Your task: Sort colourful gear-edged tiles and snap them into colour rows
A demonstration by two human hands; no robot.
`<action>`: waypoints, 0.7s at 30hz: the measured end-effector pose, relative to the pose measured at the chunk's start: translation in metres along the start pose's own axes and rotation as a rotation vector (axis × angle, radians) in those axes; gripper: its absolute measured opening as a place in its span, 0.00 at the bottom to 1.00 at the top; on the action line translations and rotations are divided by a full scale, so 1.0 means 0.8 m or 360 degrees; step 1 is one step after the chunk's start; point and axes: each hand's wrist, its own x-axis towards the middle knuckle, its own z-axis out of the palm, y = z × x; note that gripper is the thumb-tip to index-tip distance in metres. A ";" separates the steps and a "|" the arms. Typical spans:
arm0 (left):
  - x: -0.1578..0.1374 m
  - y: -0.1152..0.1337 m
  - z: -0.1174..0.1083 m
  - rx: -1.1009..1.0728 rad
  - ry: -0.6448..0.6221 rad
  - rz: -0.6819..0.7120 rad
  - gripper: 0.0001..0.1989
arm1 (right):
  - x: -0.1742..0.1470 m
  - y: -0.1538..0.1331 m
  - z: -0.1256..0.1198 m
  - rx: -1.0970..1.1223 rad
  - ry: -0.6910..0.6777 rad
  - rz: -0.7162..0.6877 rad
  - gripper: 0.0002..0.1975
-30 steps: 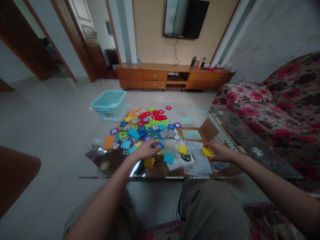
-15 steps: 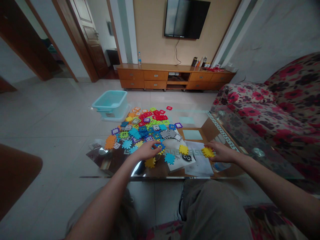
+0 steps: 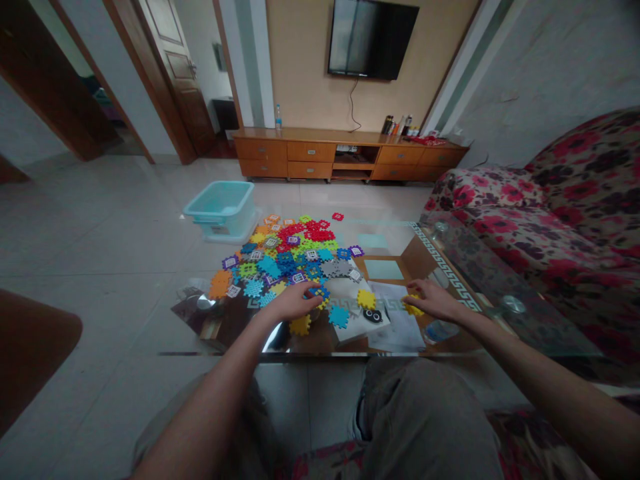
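My left hand (image 3: 297, 301) reaches over the near edge of a pile of notched plastic tiles. Its thumb and forefinger are apart, beside a dark blue openwork tile (image 3: 321, 293); contact is hard to make out. My right hand (image 3: 434, 298) is over a yellow notched tile (image 3: 414, 307), partly covering it. Its fingers are stretched out, with the thumb low by the tile. Between the hands lie another yellow tile (image 3: 367, 299) and a light blue tile (image 3: 339, 317). One more yellow tile (image 3: 301, 325) lies below my left hand.
The colourful tile pile (image 3: 286, 260) spreads over the glass table (image 3: 395, 233). A turquoise bin (image 3: 225, 217) stands beyond its left side. Papers and a black owl-like picture (image 3: 373, 316) show near the front. A flowered sofa (image 3: 505, 207) stands at right.
My right hand has shifted slightly left and up, with its fingers now covering more of the yellow tile. My left hand stays almost still.
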 end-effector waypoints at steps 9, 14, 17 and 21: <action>-0.003 0.007 -0.004 0.0050 -0.0034 -0.0028 0.29 | 0.003 -0.023 0.016 -0.0169 0.0169 0.0083 0.30; -0.004 0.007 -0.004 0.0045 -0.0032 -0.0034 0.29 | -0.004 -0.029 0.017 -0.0175 0.0227 0.0176 0.35; -0.003 0.006 -0.003 0.0045 -0.0035 -0.0047 0.29 | -0.010 -0.030 0.019 -0.0140 0.0203 0.0316 0.37; -0.001 0.007 -0.003 0.0081 -0.0027 -0.0041 0.29 | -0.013 -0.031 0.025 -0.0112 0.0209 0.0387 0.36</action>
